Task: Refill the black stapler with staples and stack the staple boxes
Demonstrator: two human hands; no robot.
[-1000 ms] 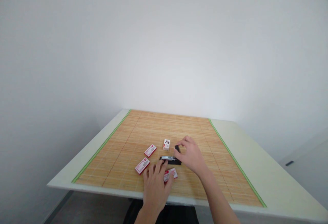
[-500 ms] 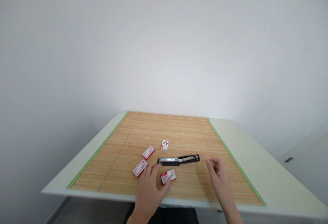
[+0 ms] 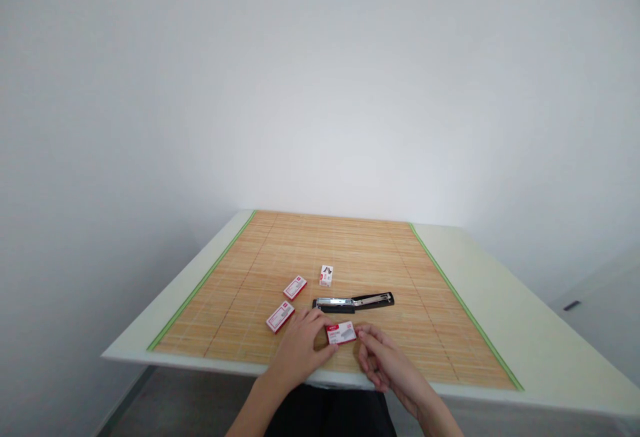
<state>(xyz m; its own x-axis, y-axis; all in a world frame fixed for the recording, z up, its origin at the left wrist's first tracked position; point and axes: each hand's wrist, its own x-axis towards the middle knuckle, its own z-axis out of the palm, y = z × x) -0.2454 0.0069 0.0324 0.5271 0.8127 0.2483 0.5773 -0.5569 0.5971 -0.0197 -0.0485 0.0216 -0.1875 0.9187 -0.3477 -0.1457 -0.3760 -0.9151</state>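
A small red-and-white staple box (image 3: 341, 333) lies near the mat's front edge, its printed face upward. My left hand (image 3: 299, 347) grips its left end, with the thumb on the near side and the fingers on the far side. At the right end of that box, my right hand (image 3: 383, 359) has thumb and forefinger pinched together against it; the other fingers are curled. Just beyond the hands is a black stapler (image 3: 353, 303), opened out flat with its metal magazine showing.
Two similar red-and-white boxes (image 3: 295, 287) (image 3: 281, 317) lie left of the stapler. Behind it stands a small white box (image 3: 326, 275) with a dark picture on top. A bamboo mat (image 3: 350, 243) with green edging covers the middle of the white table (image 3: 505, 290), which meets a wall.
My right hand has moved left from beside the stapler to the box's right end. My left hand has closed on the box, now turned straighter. The view has shifted slightly.
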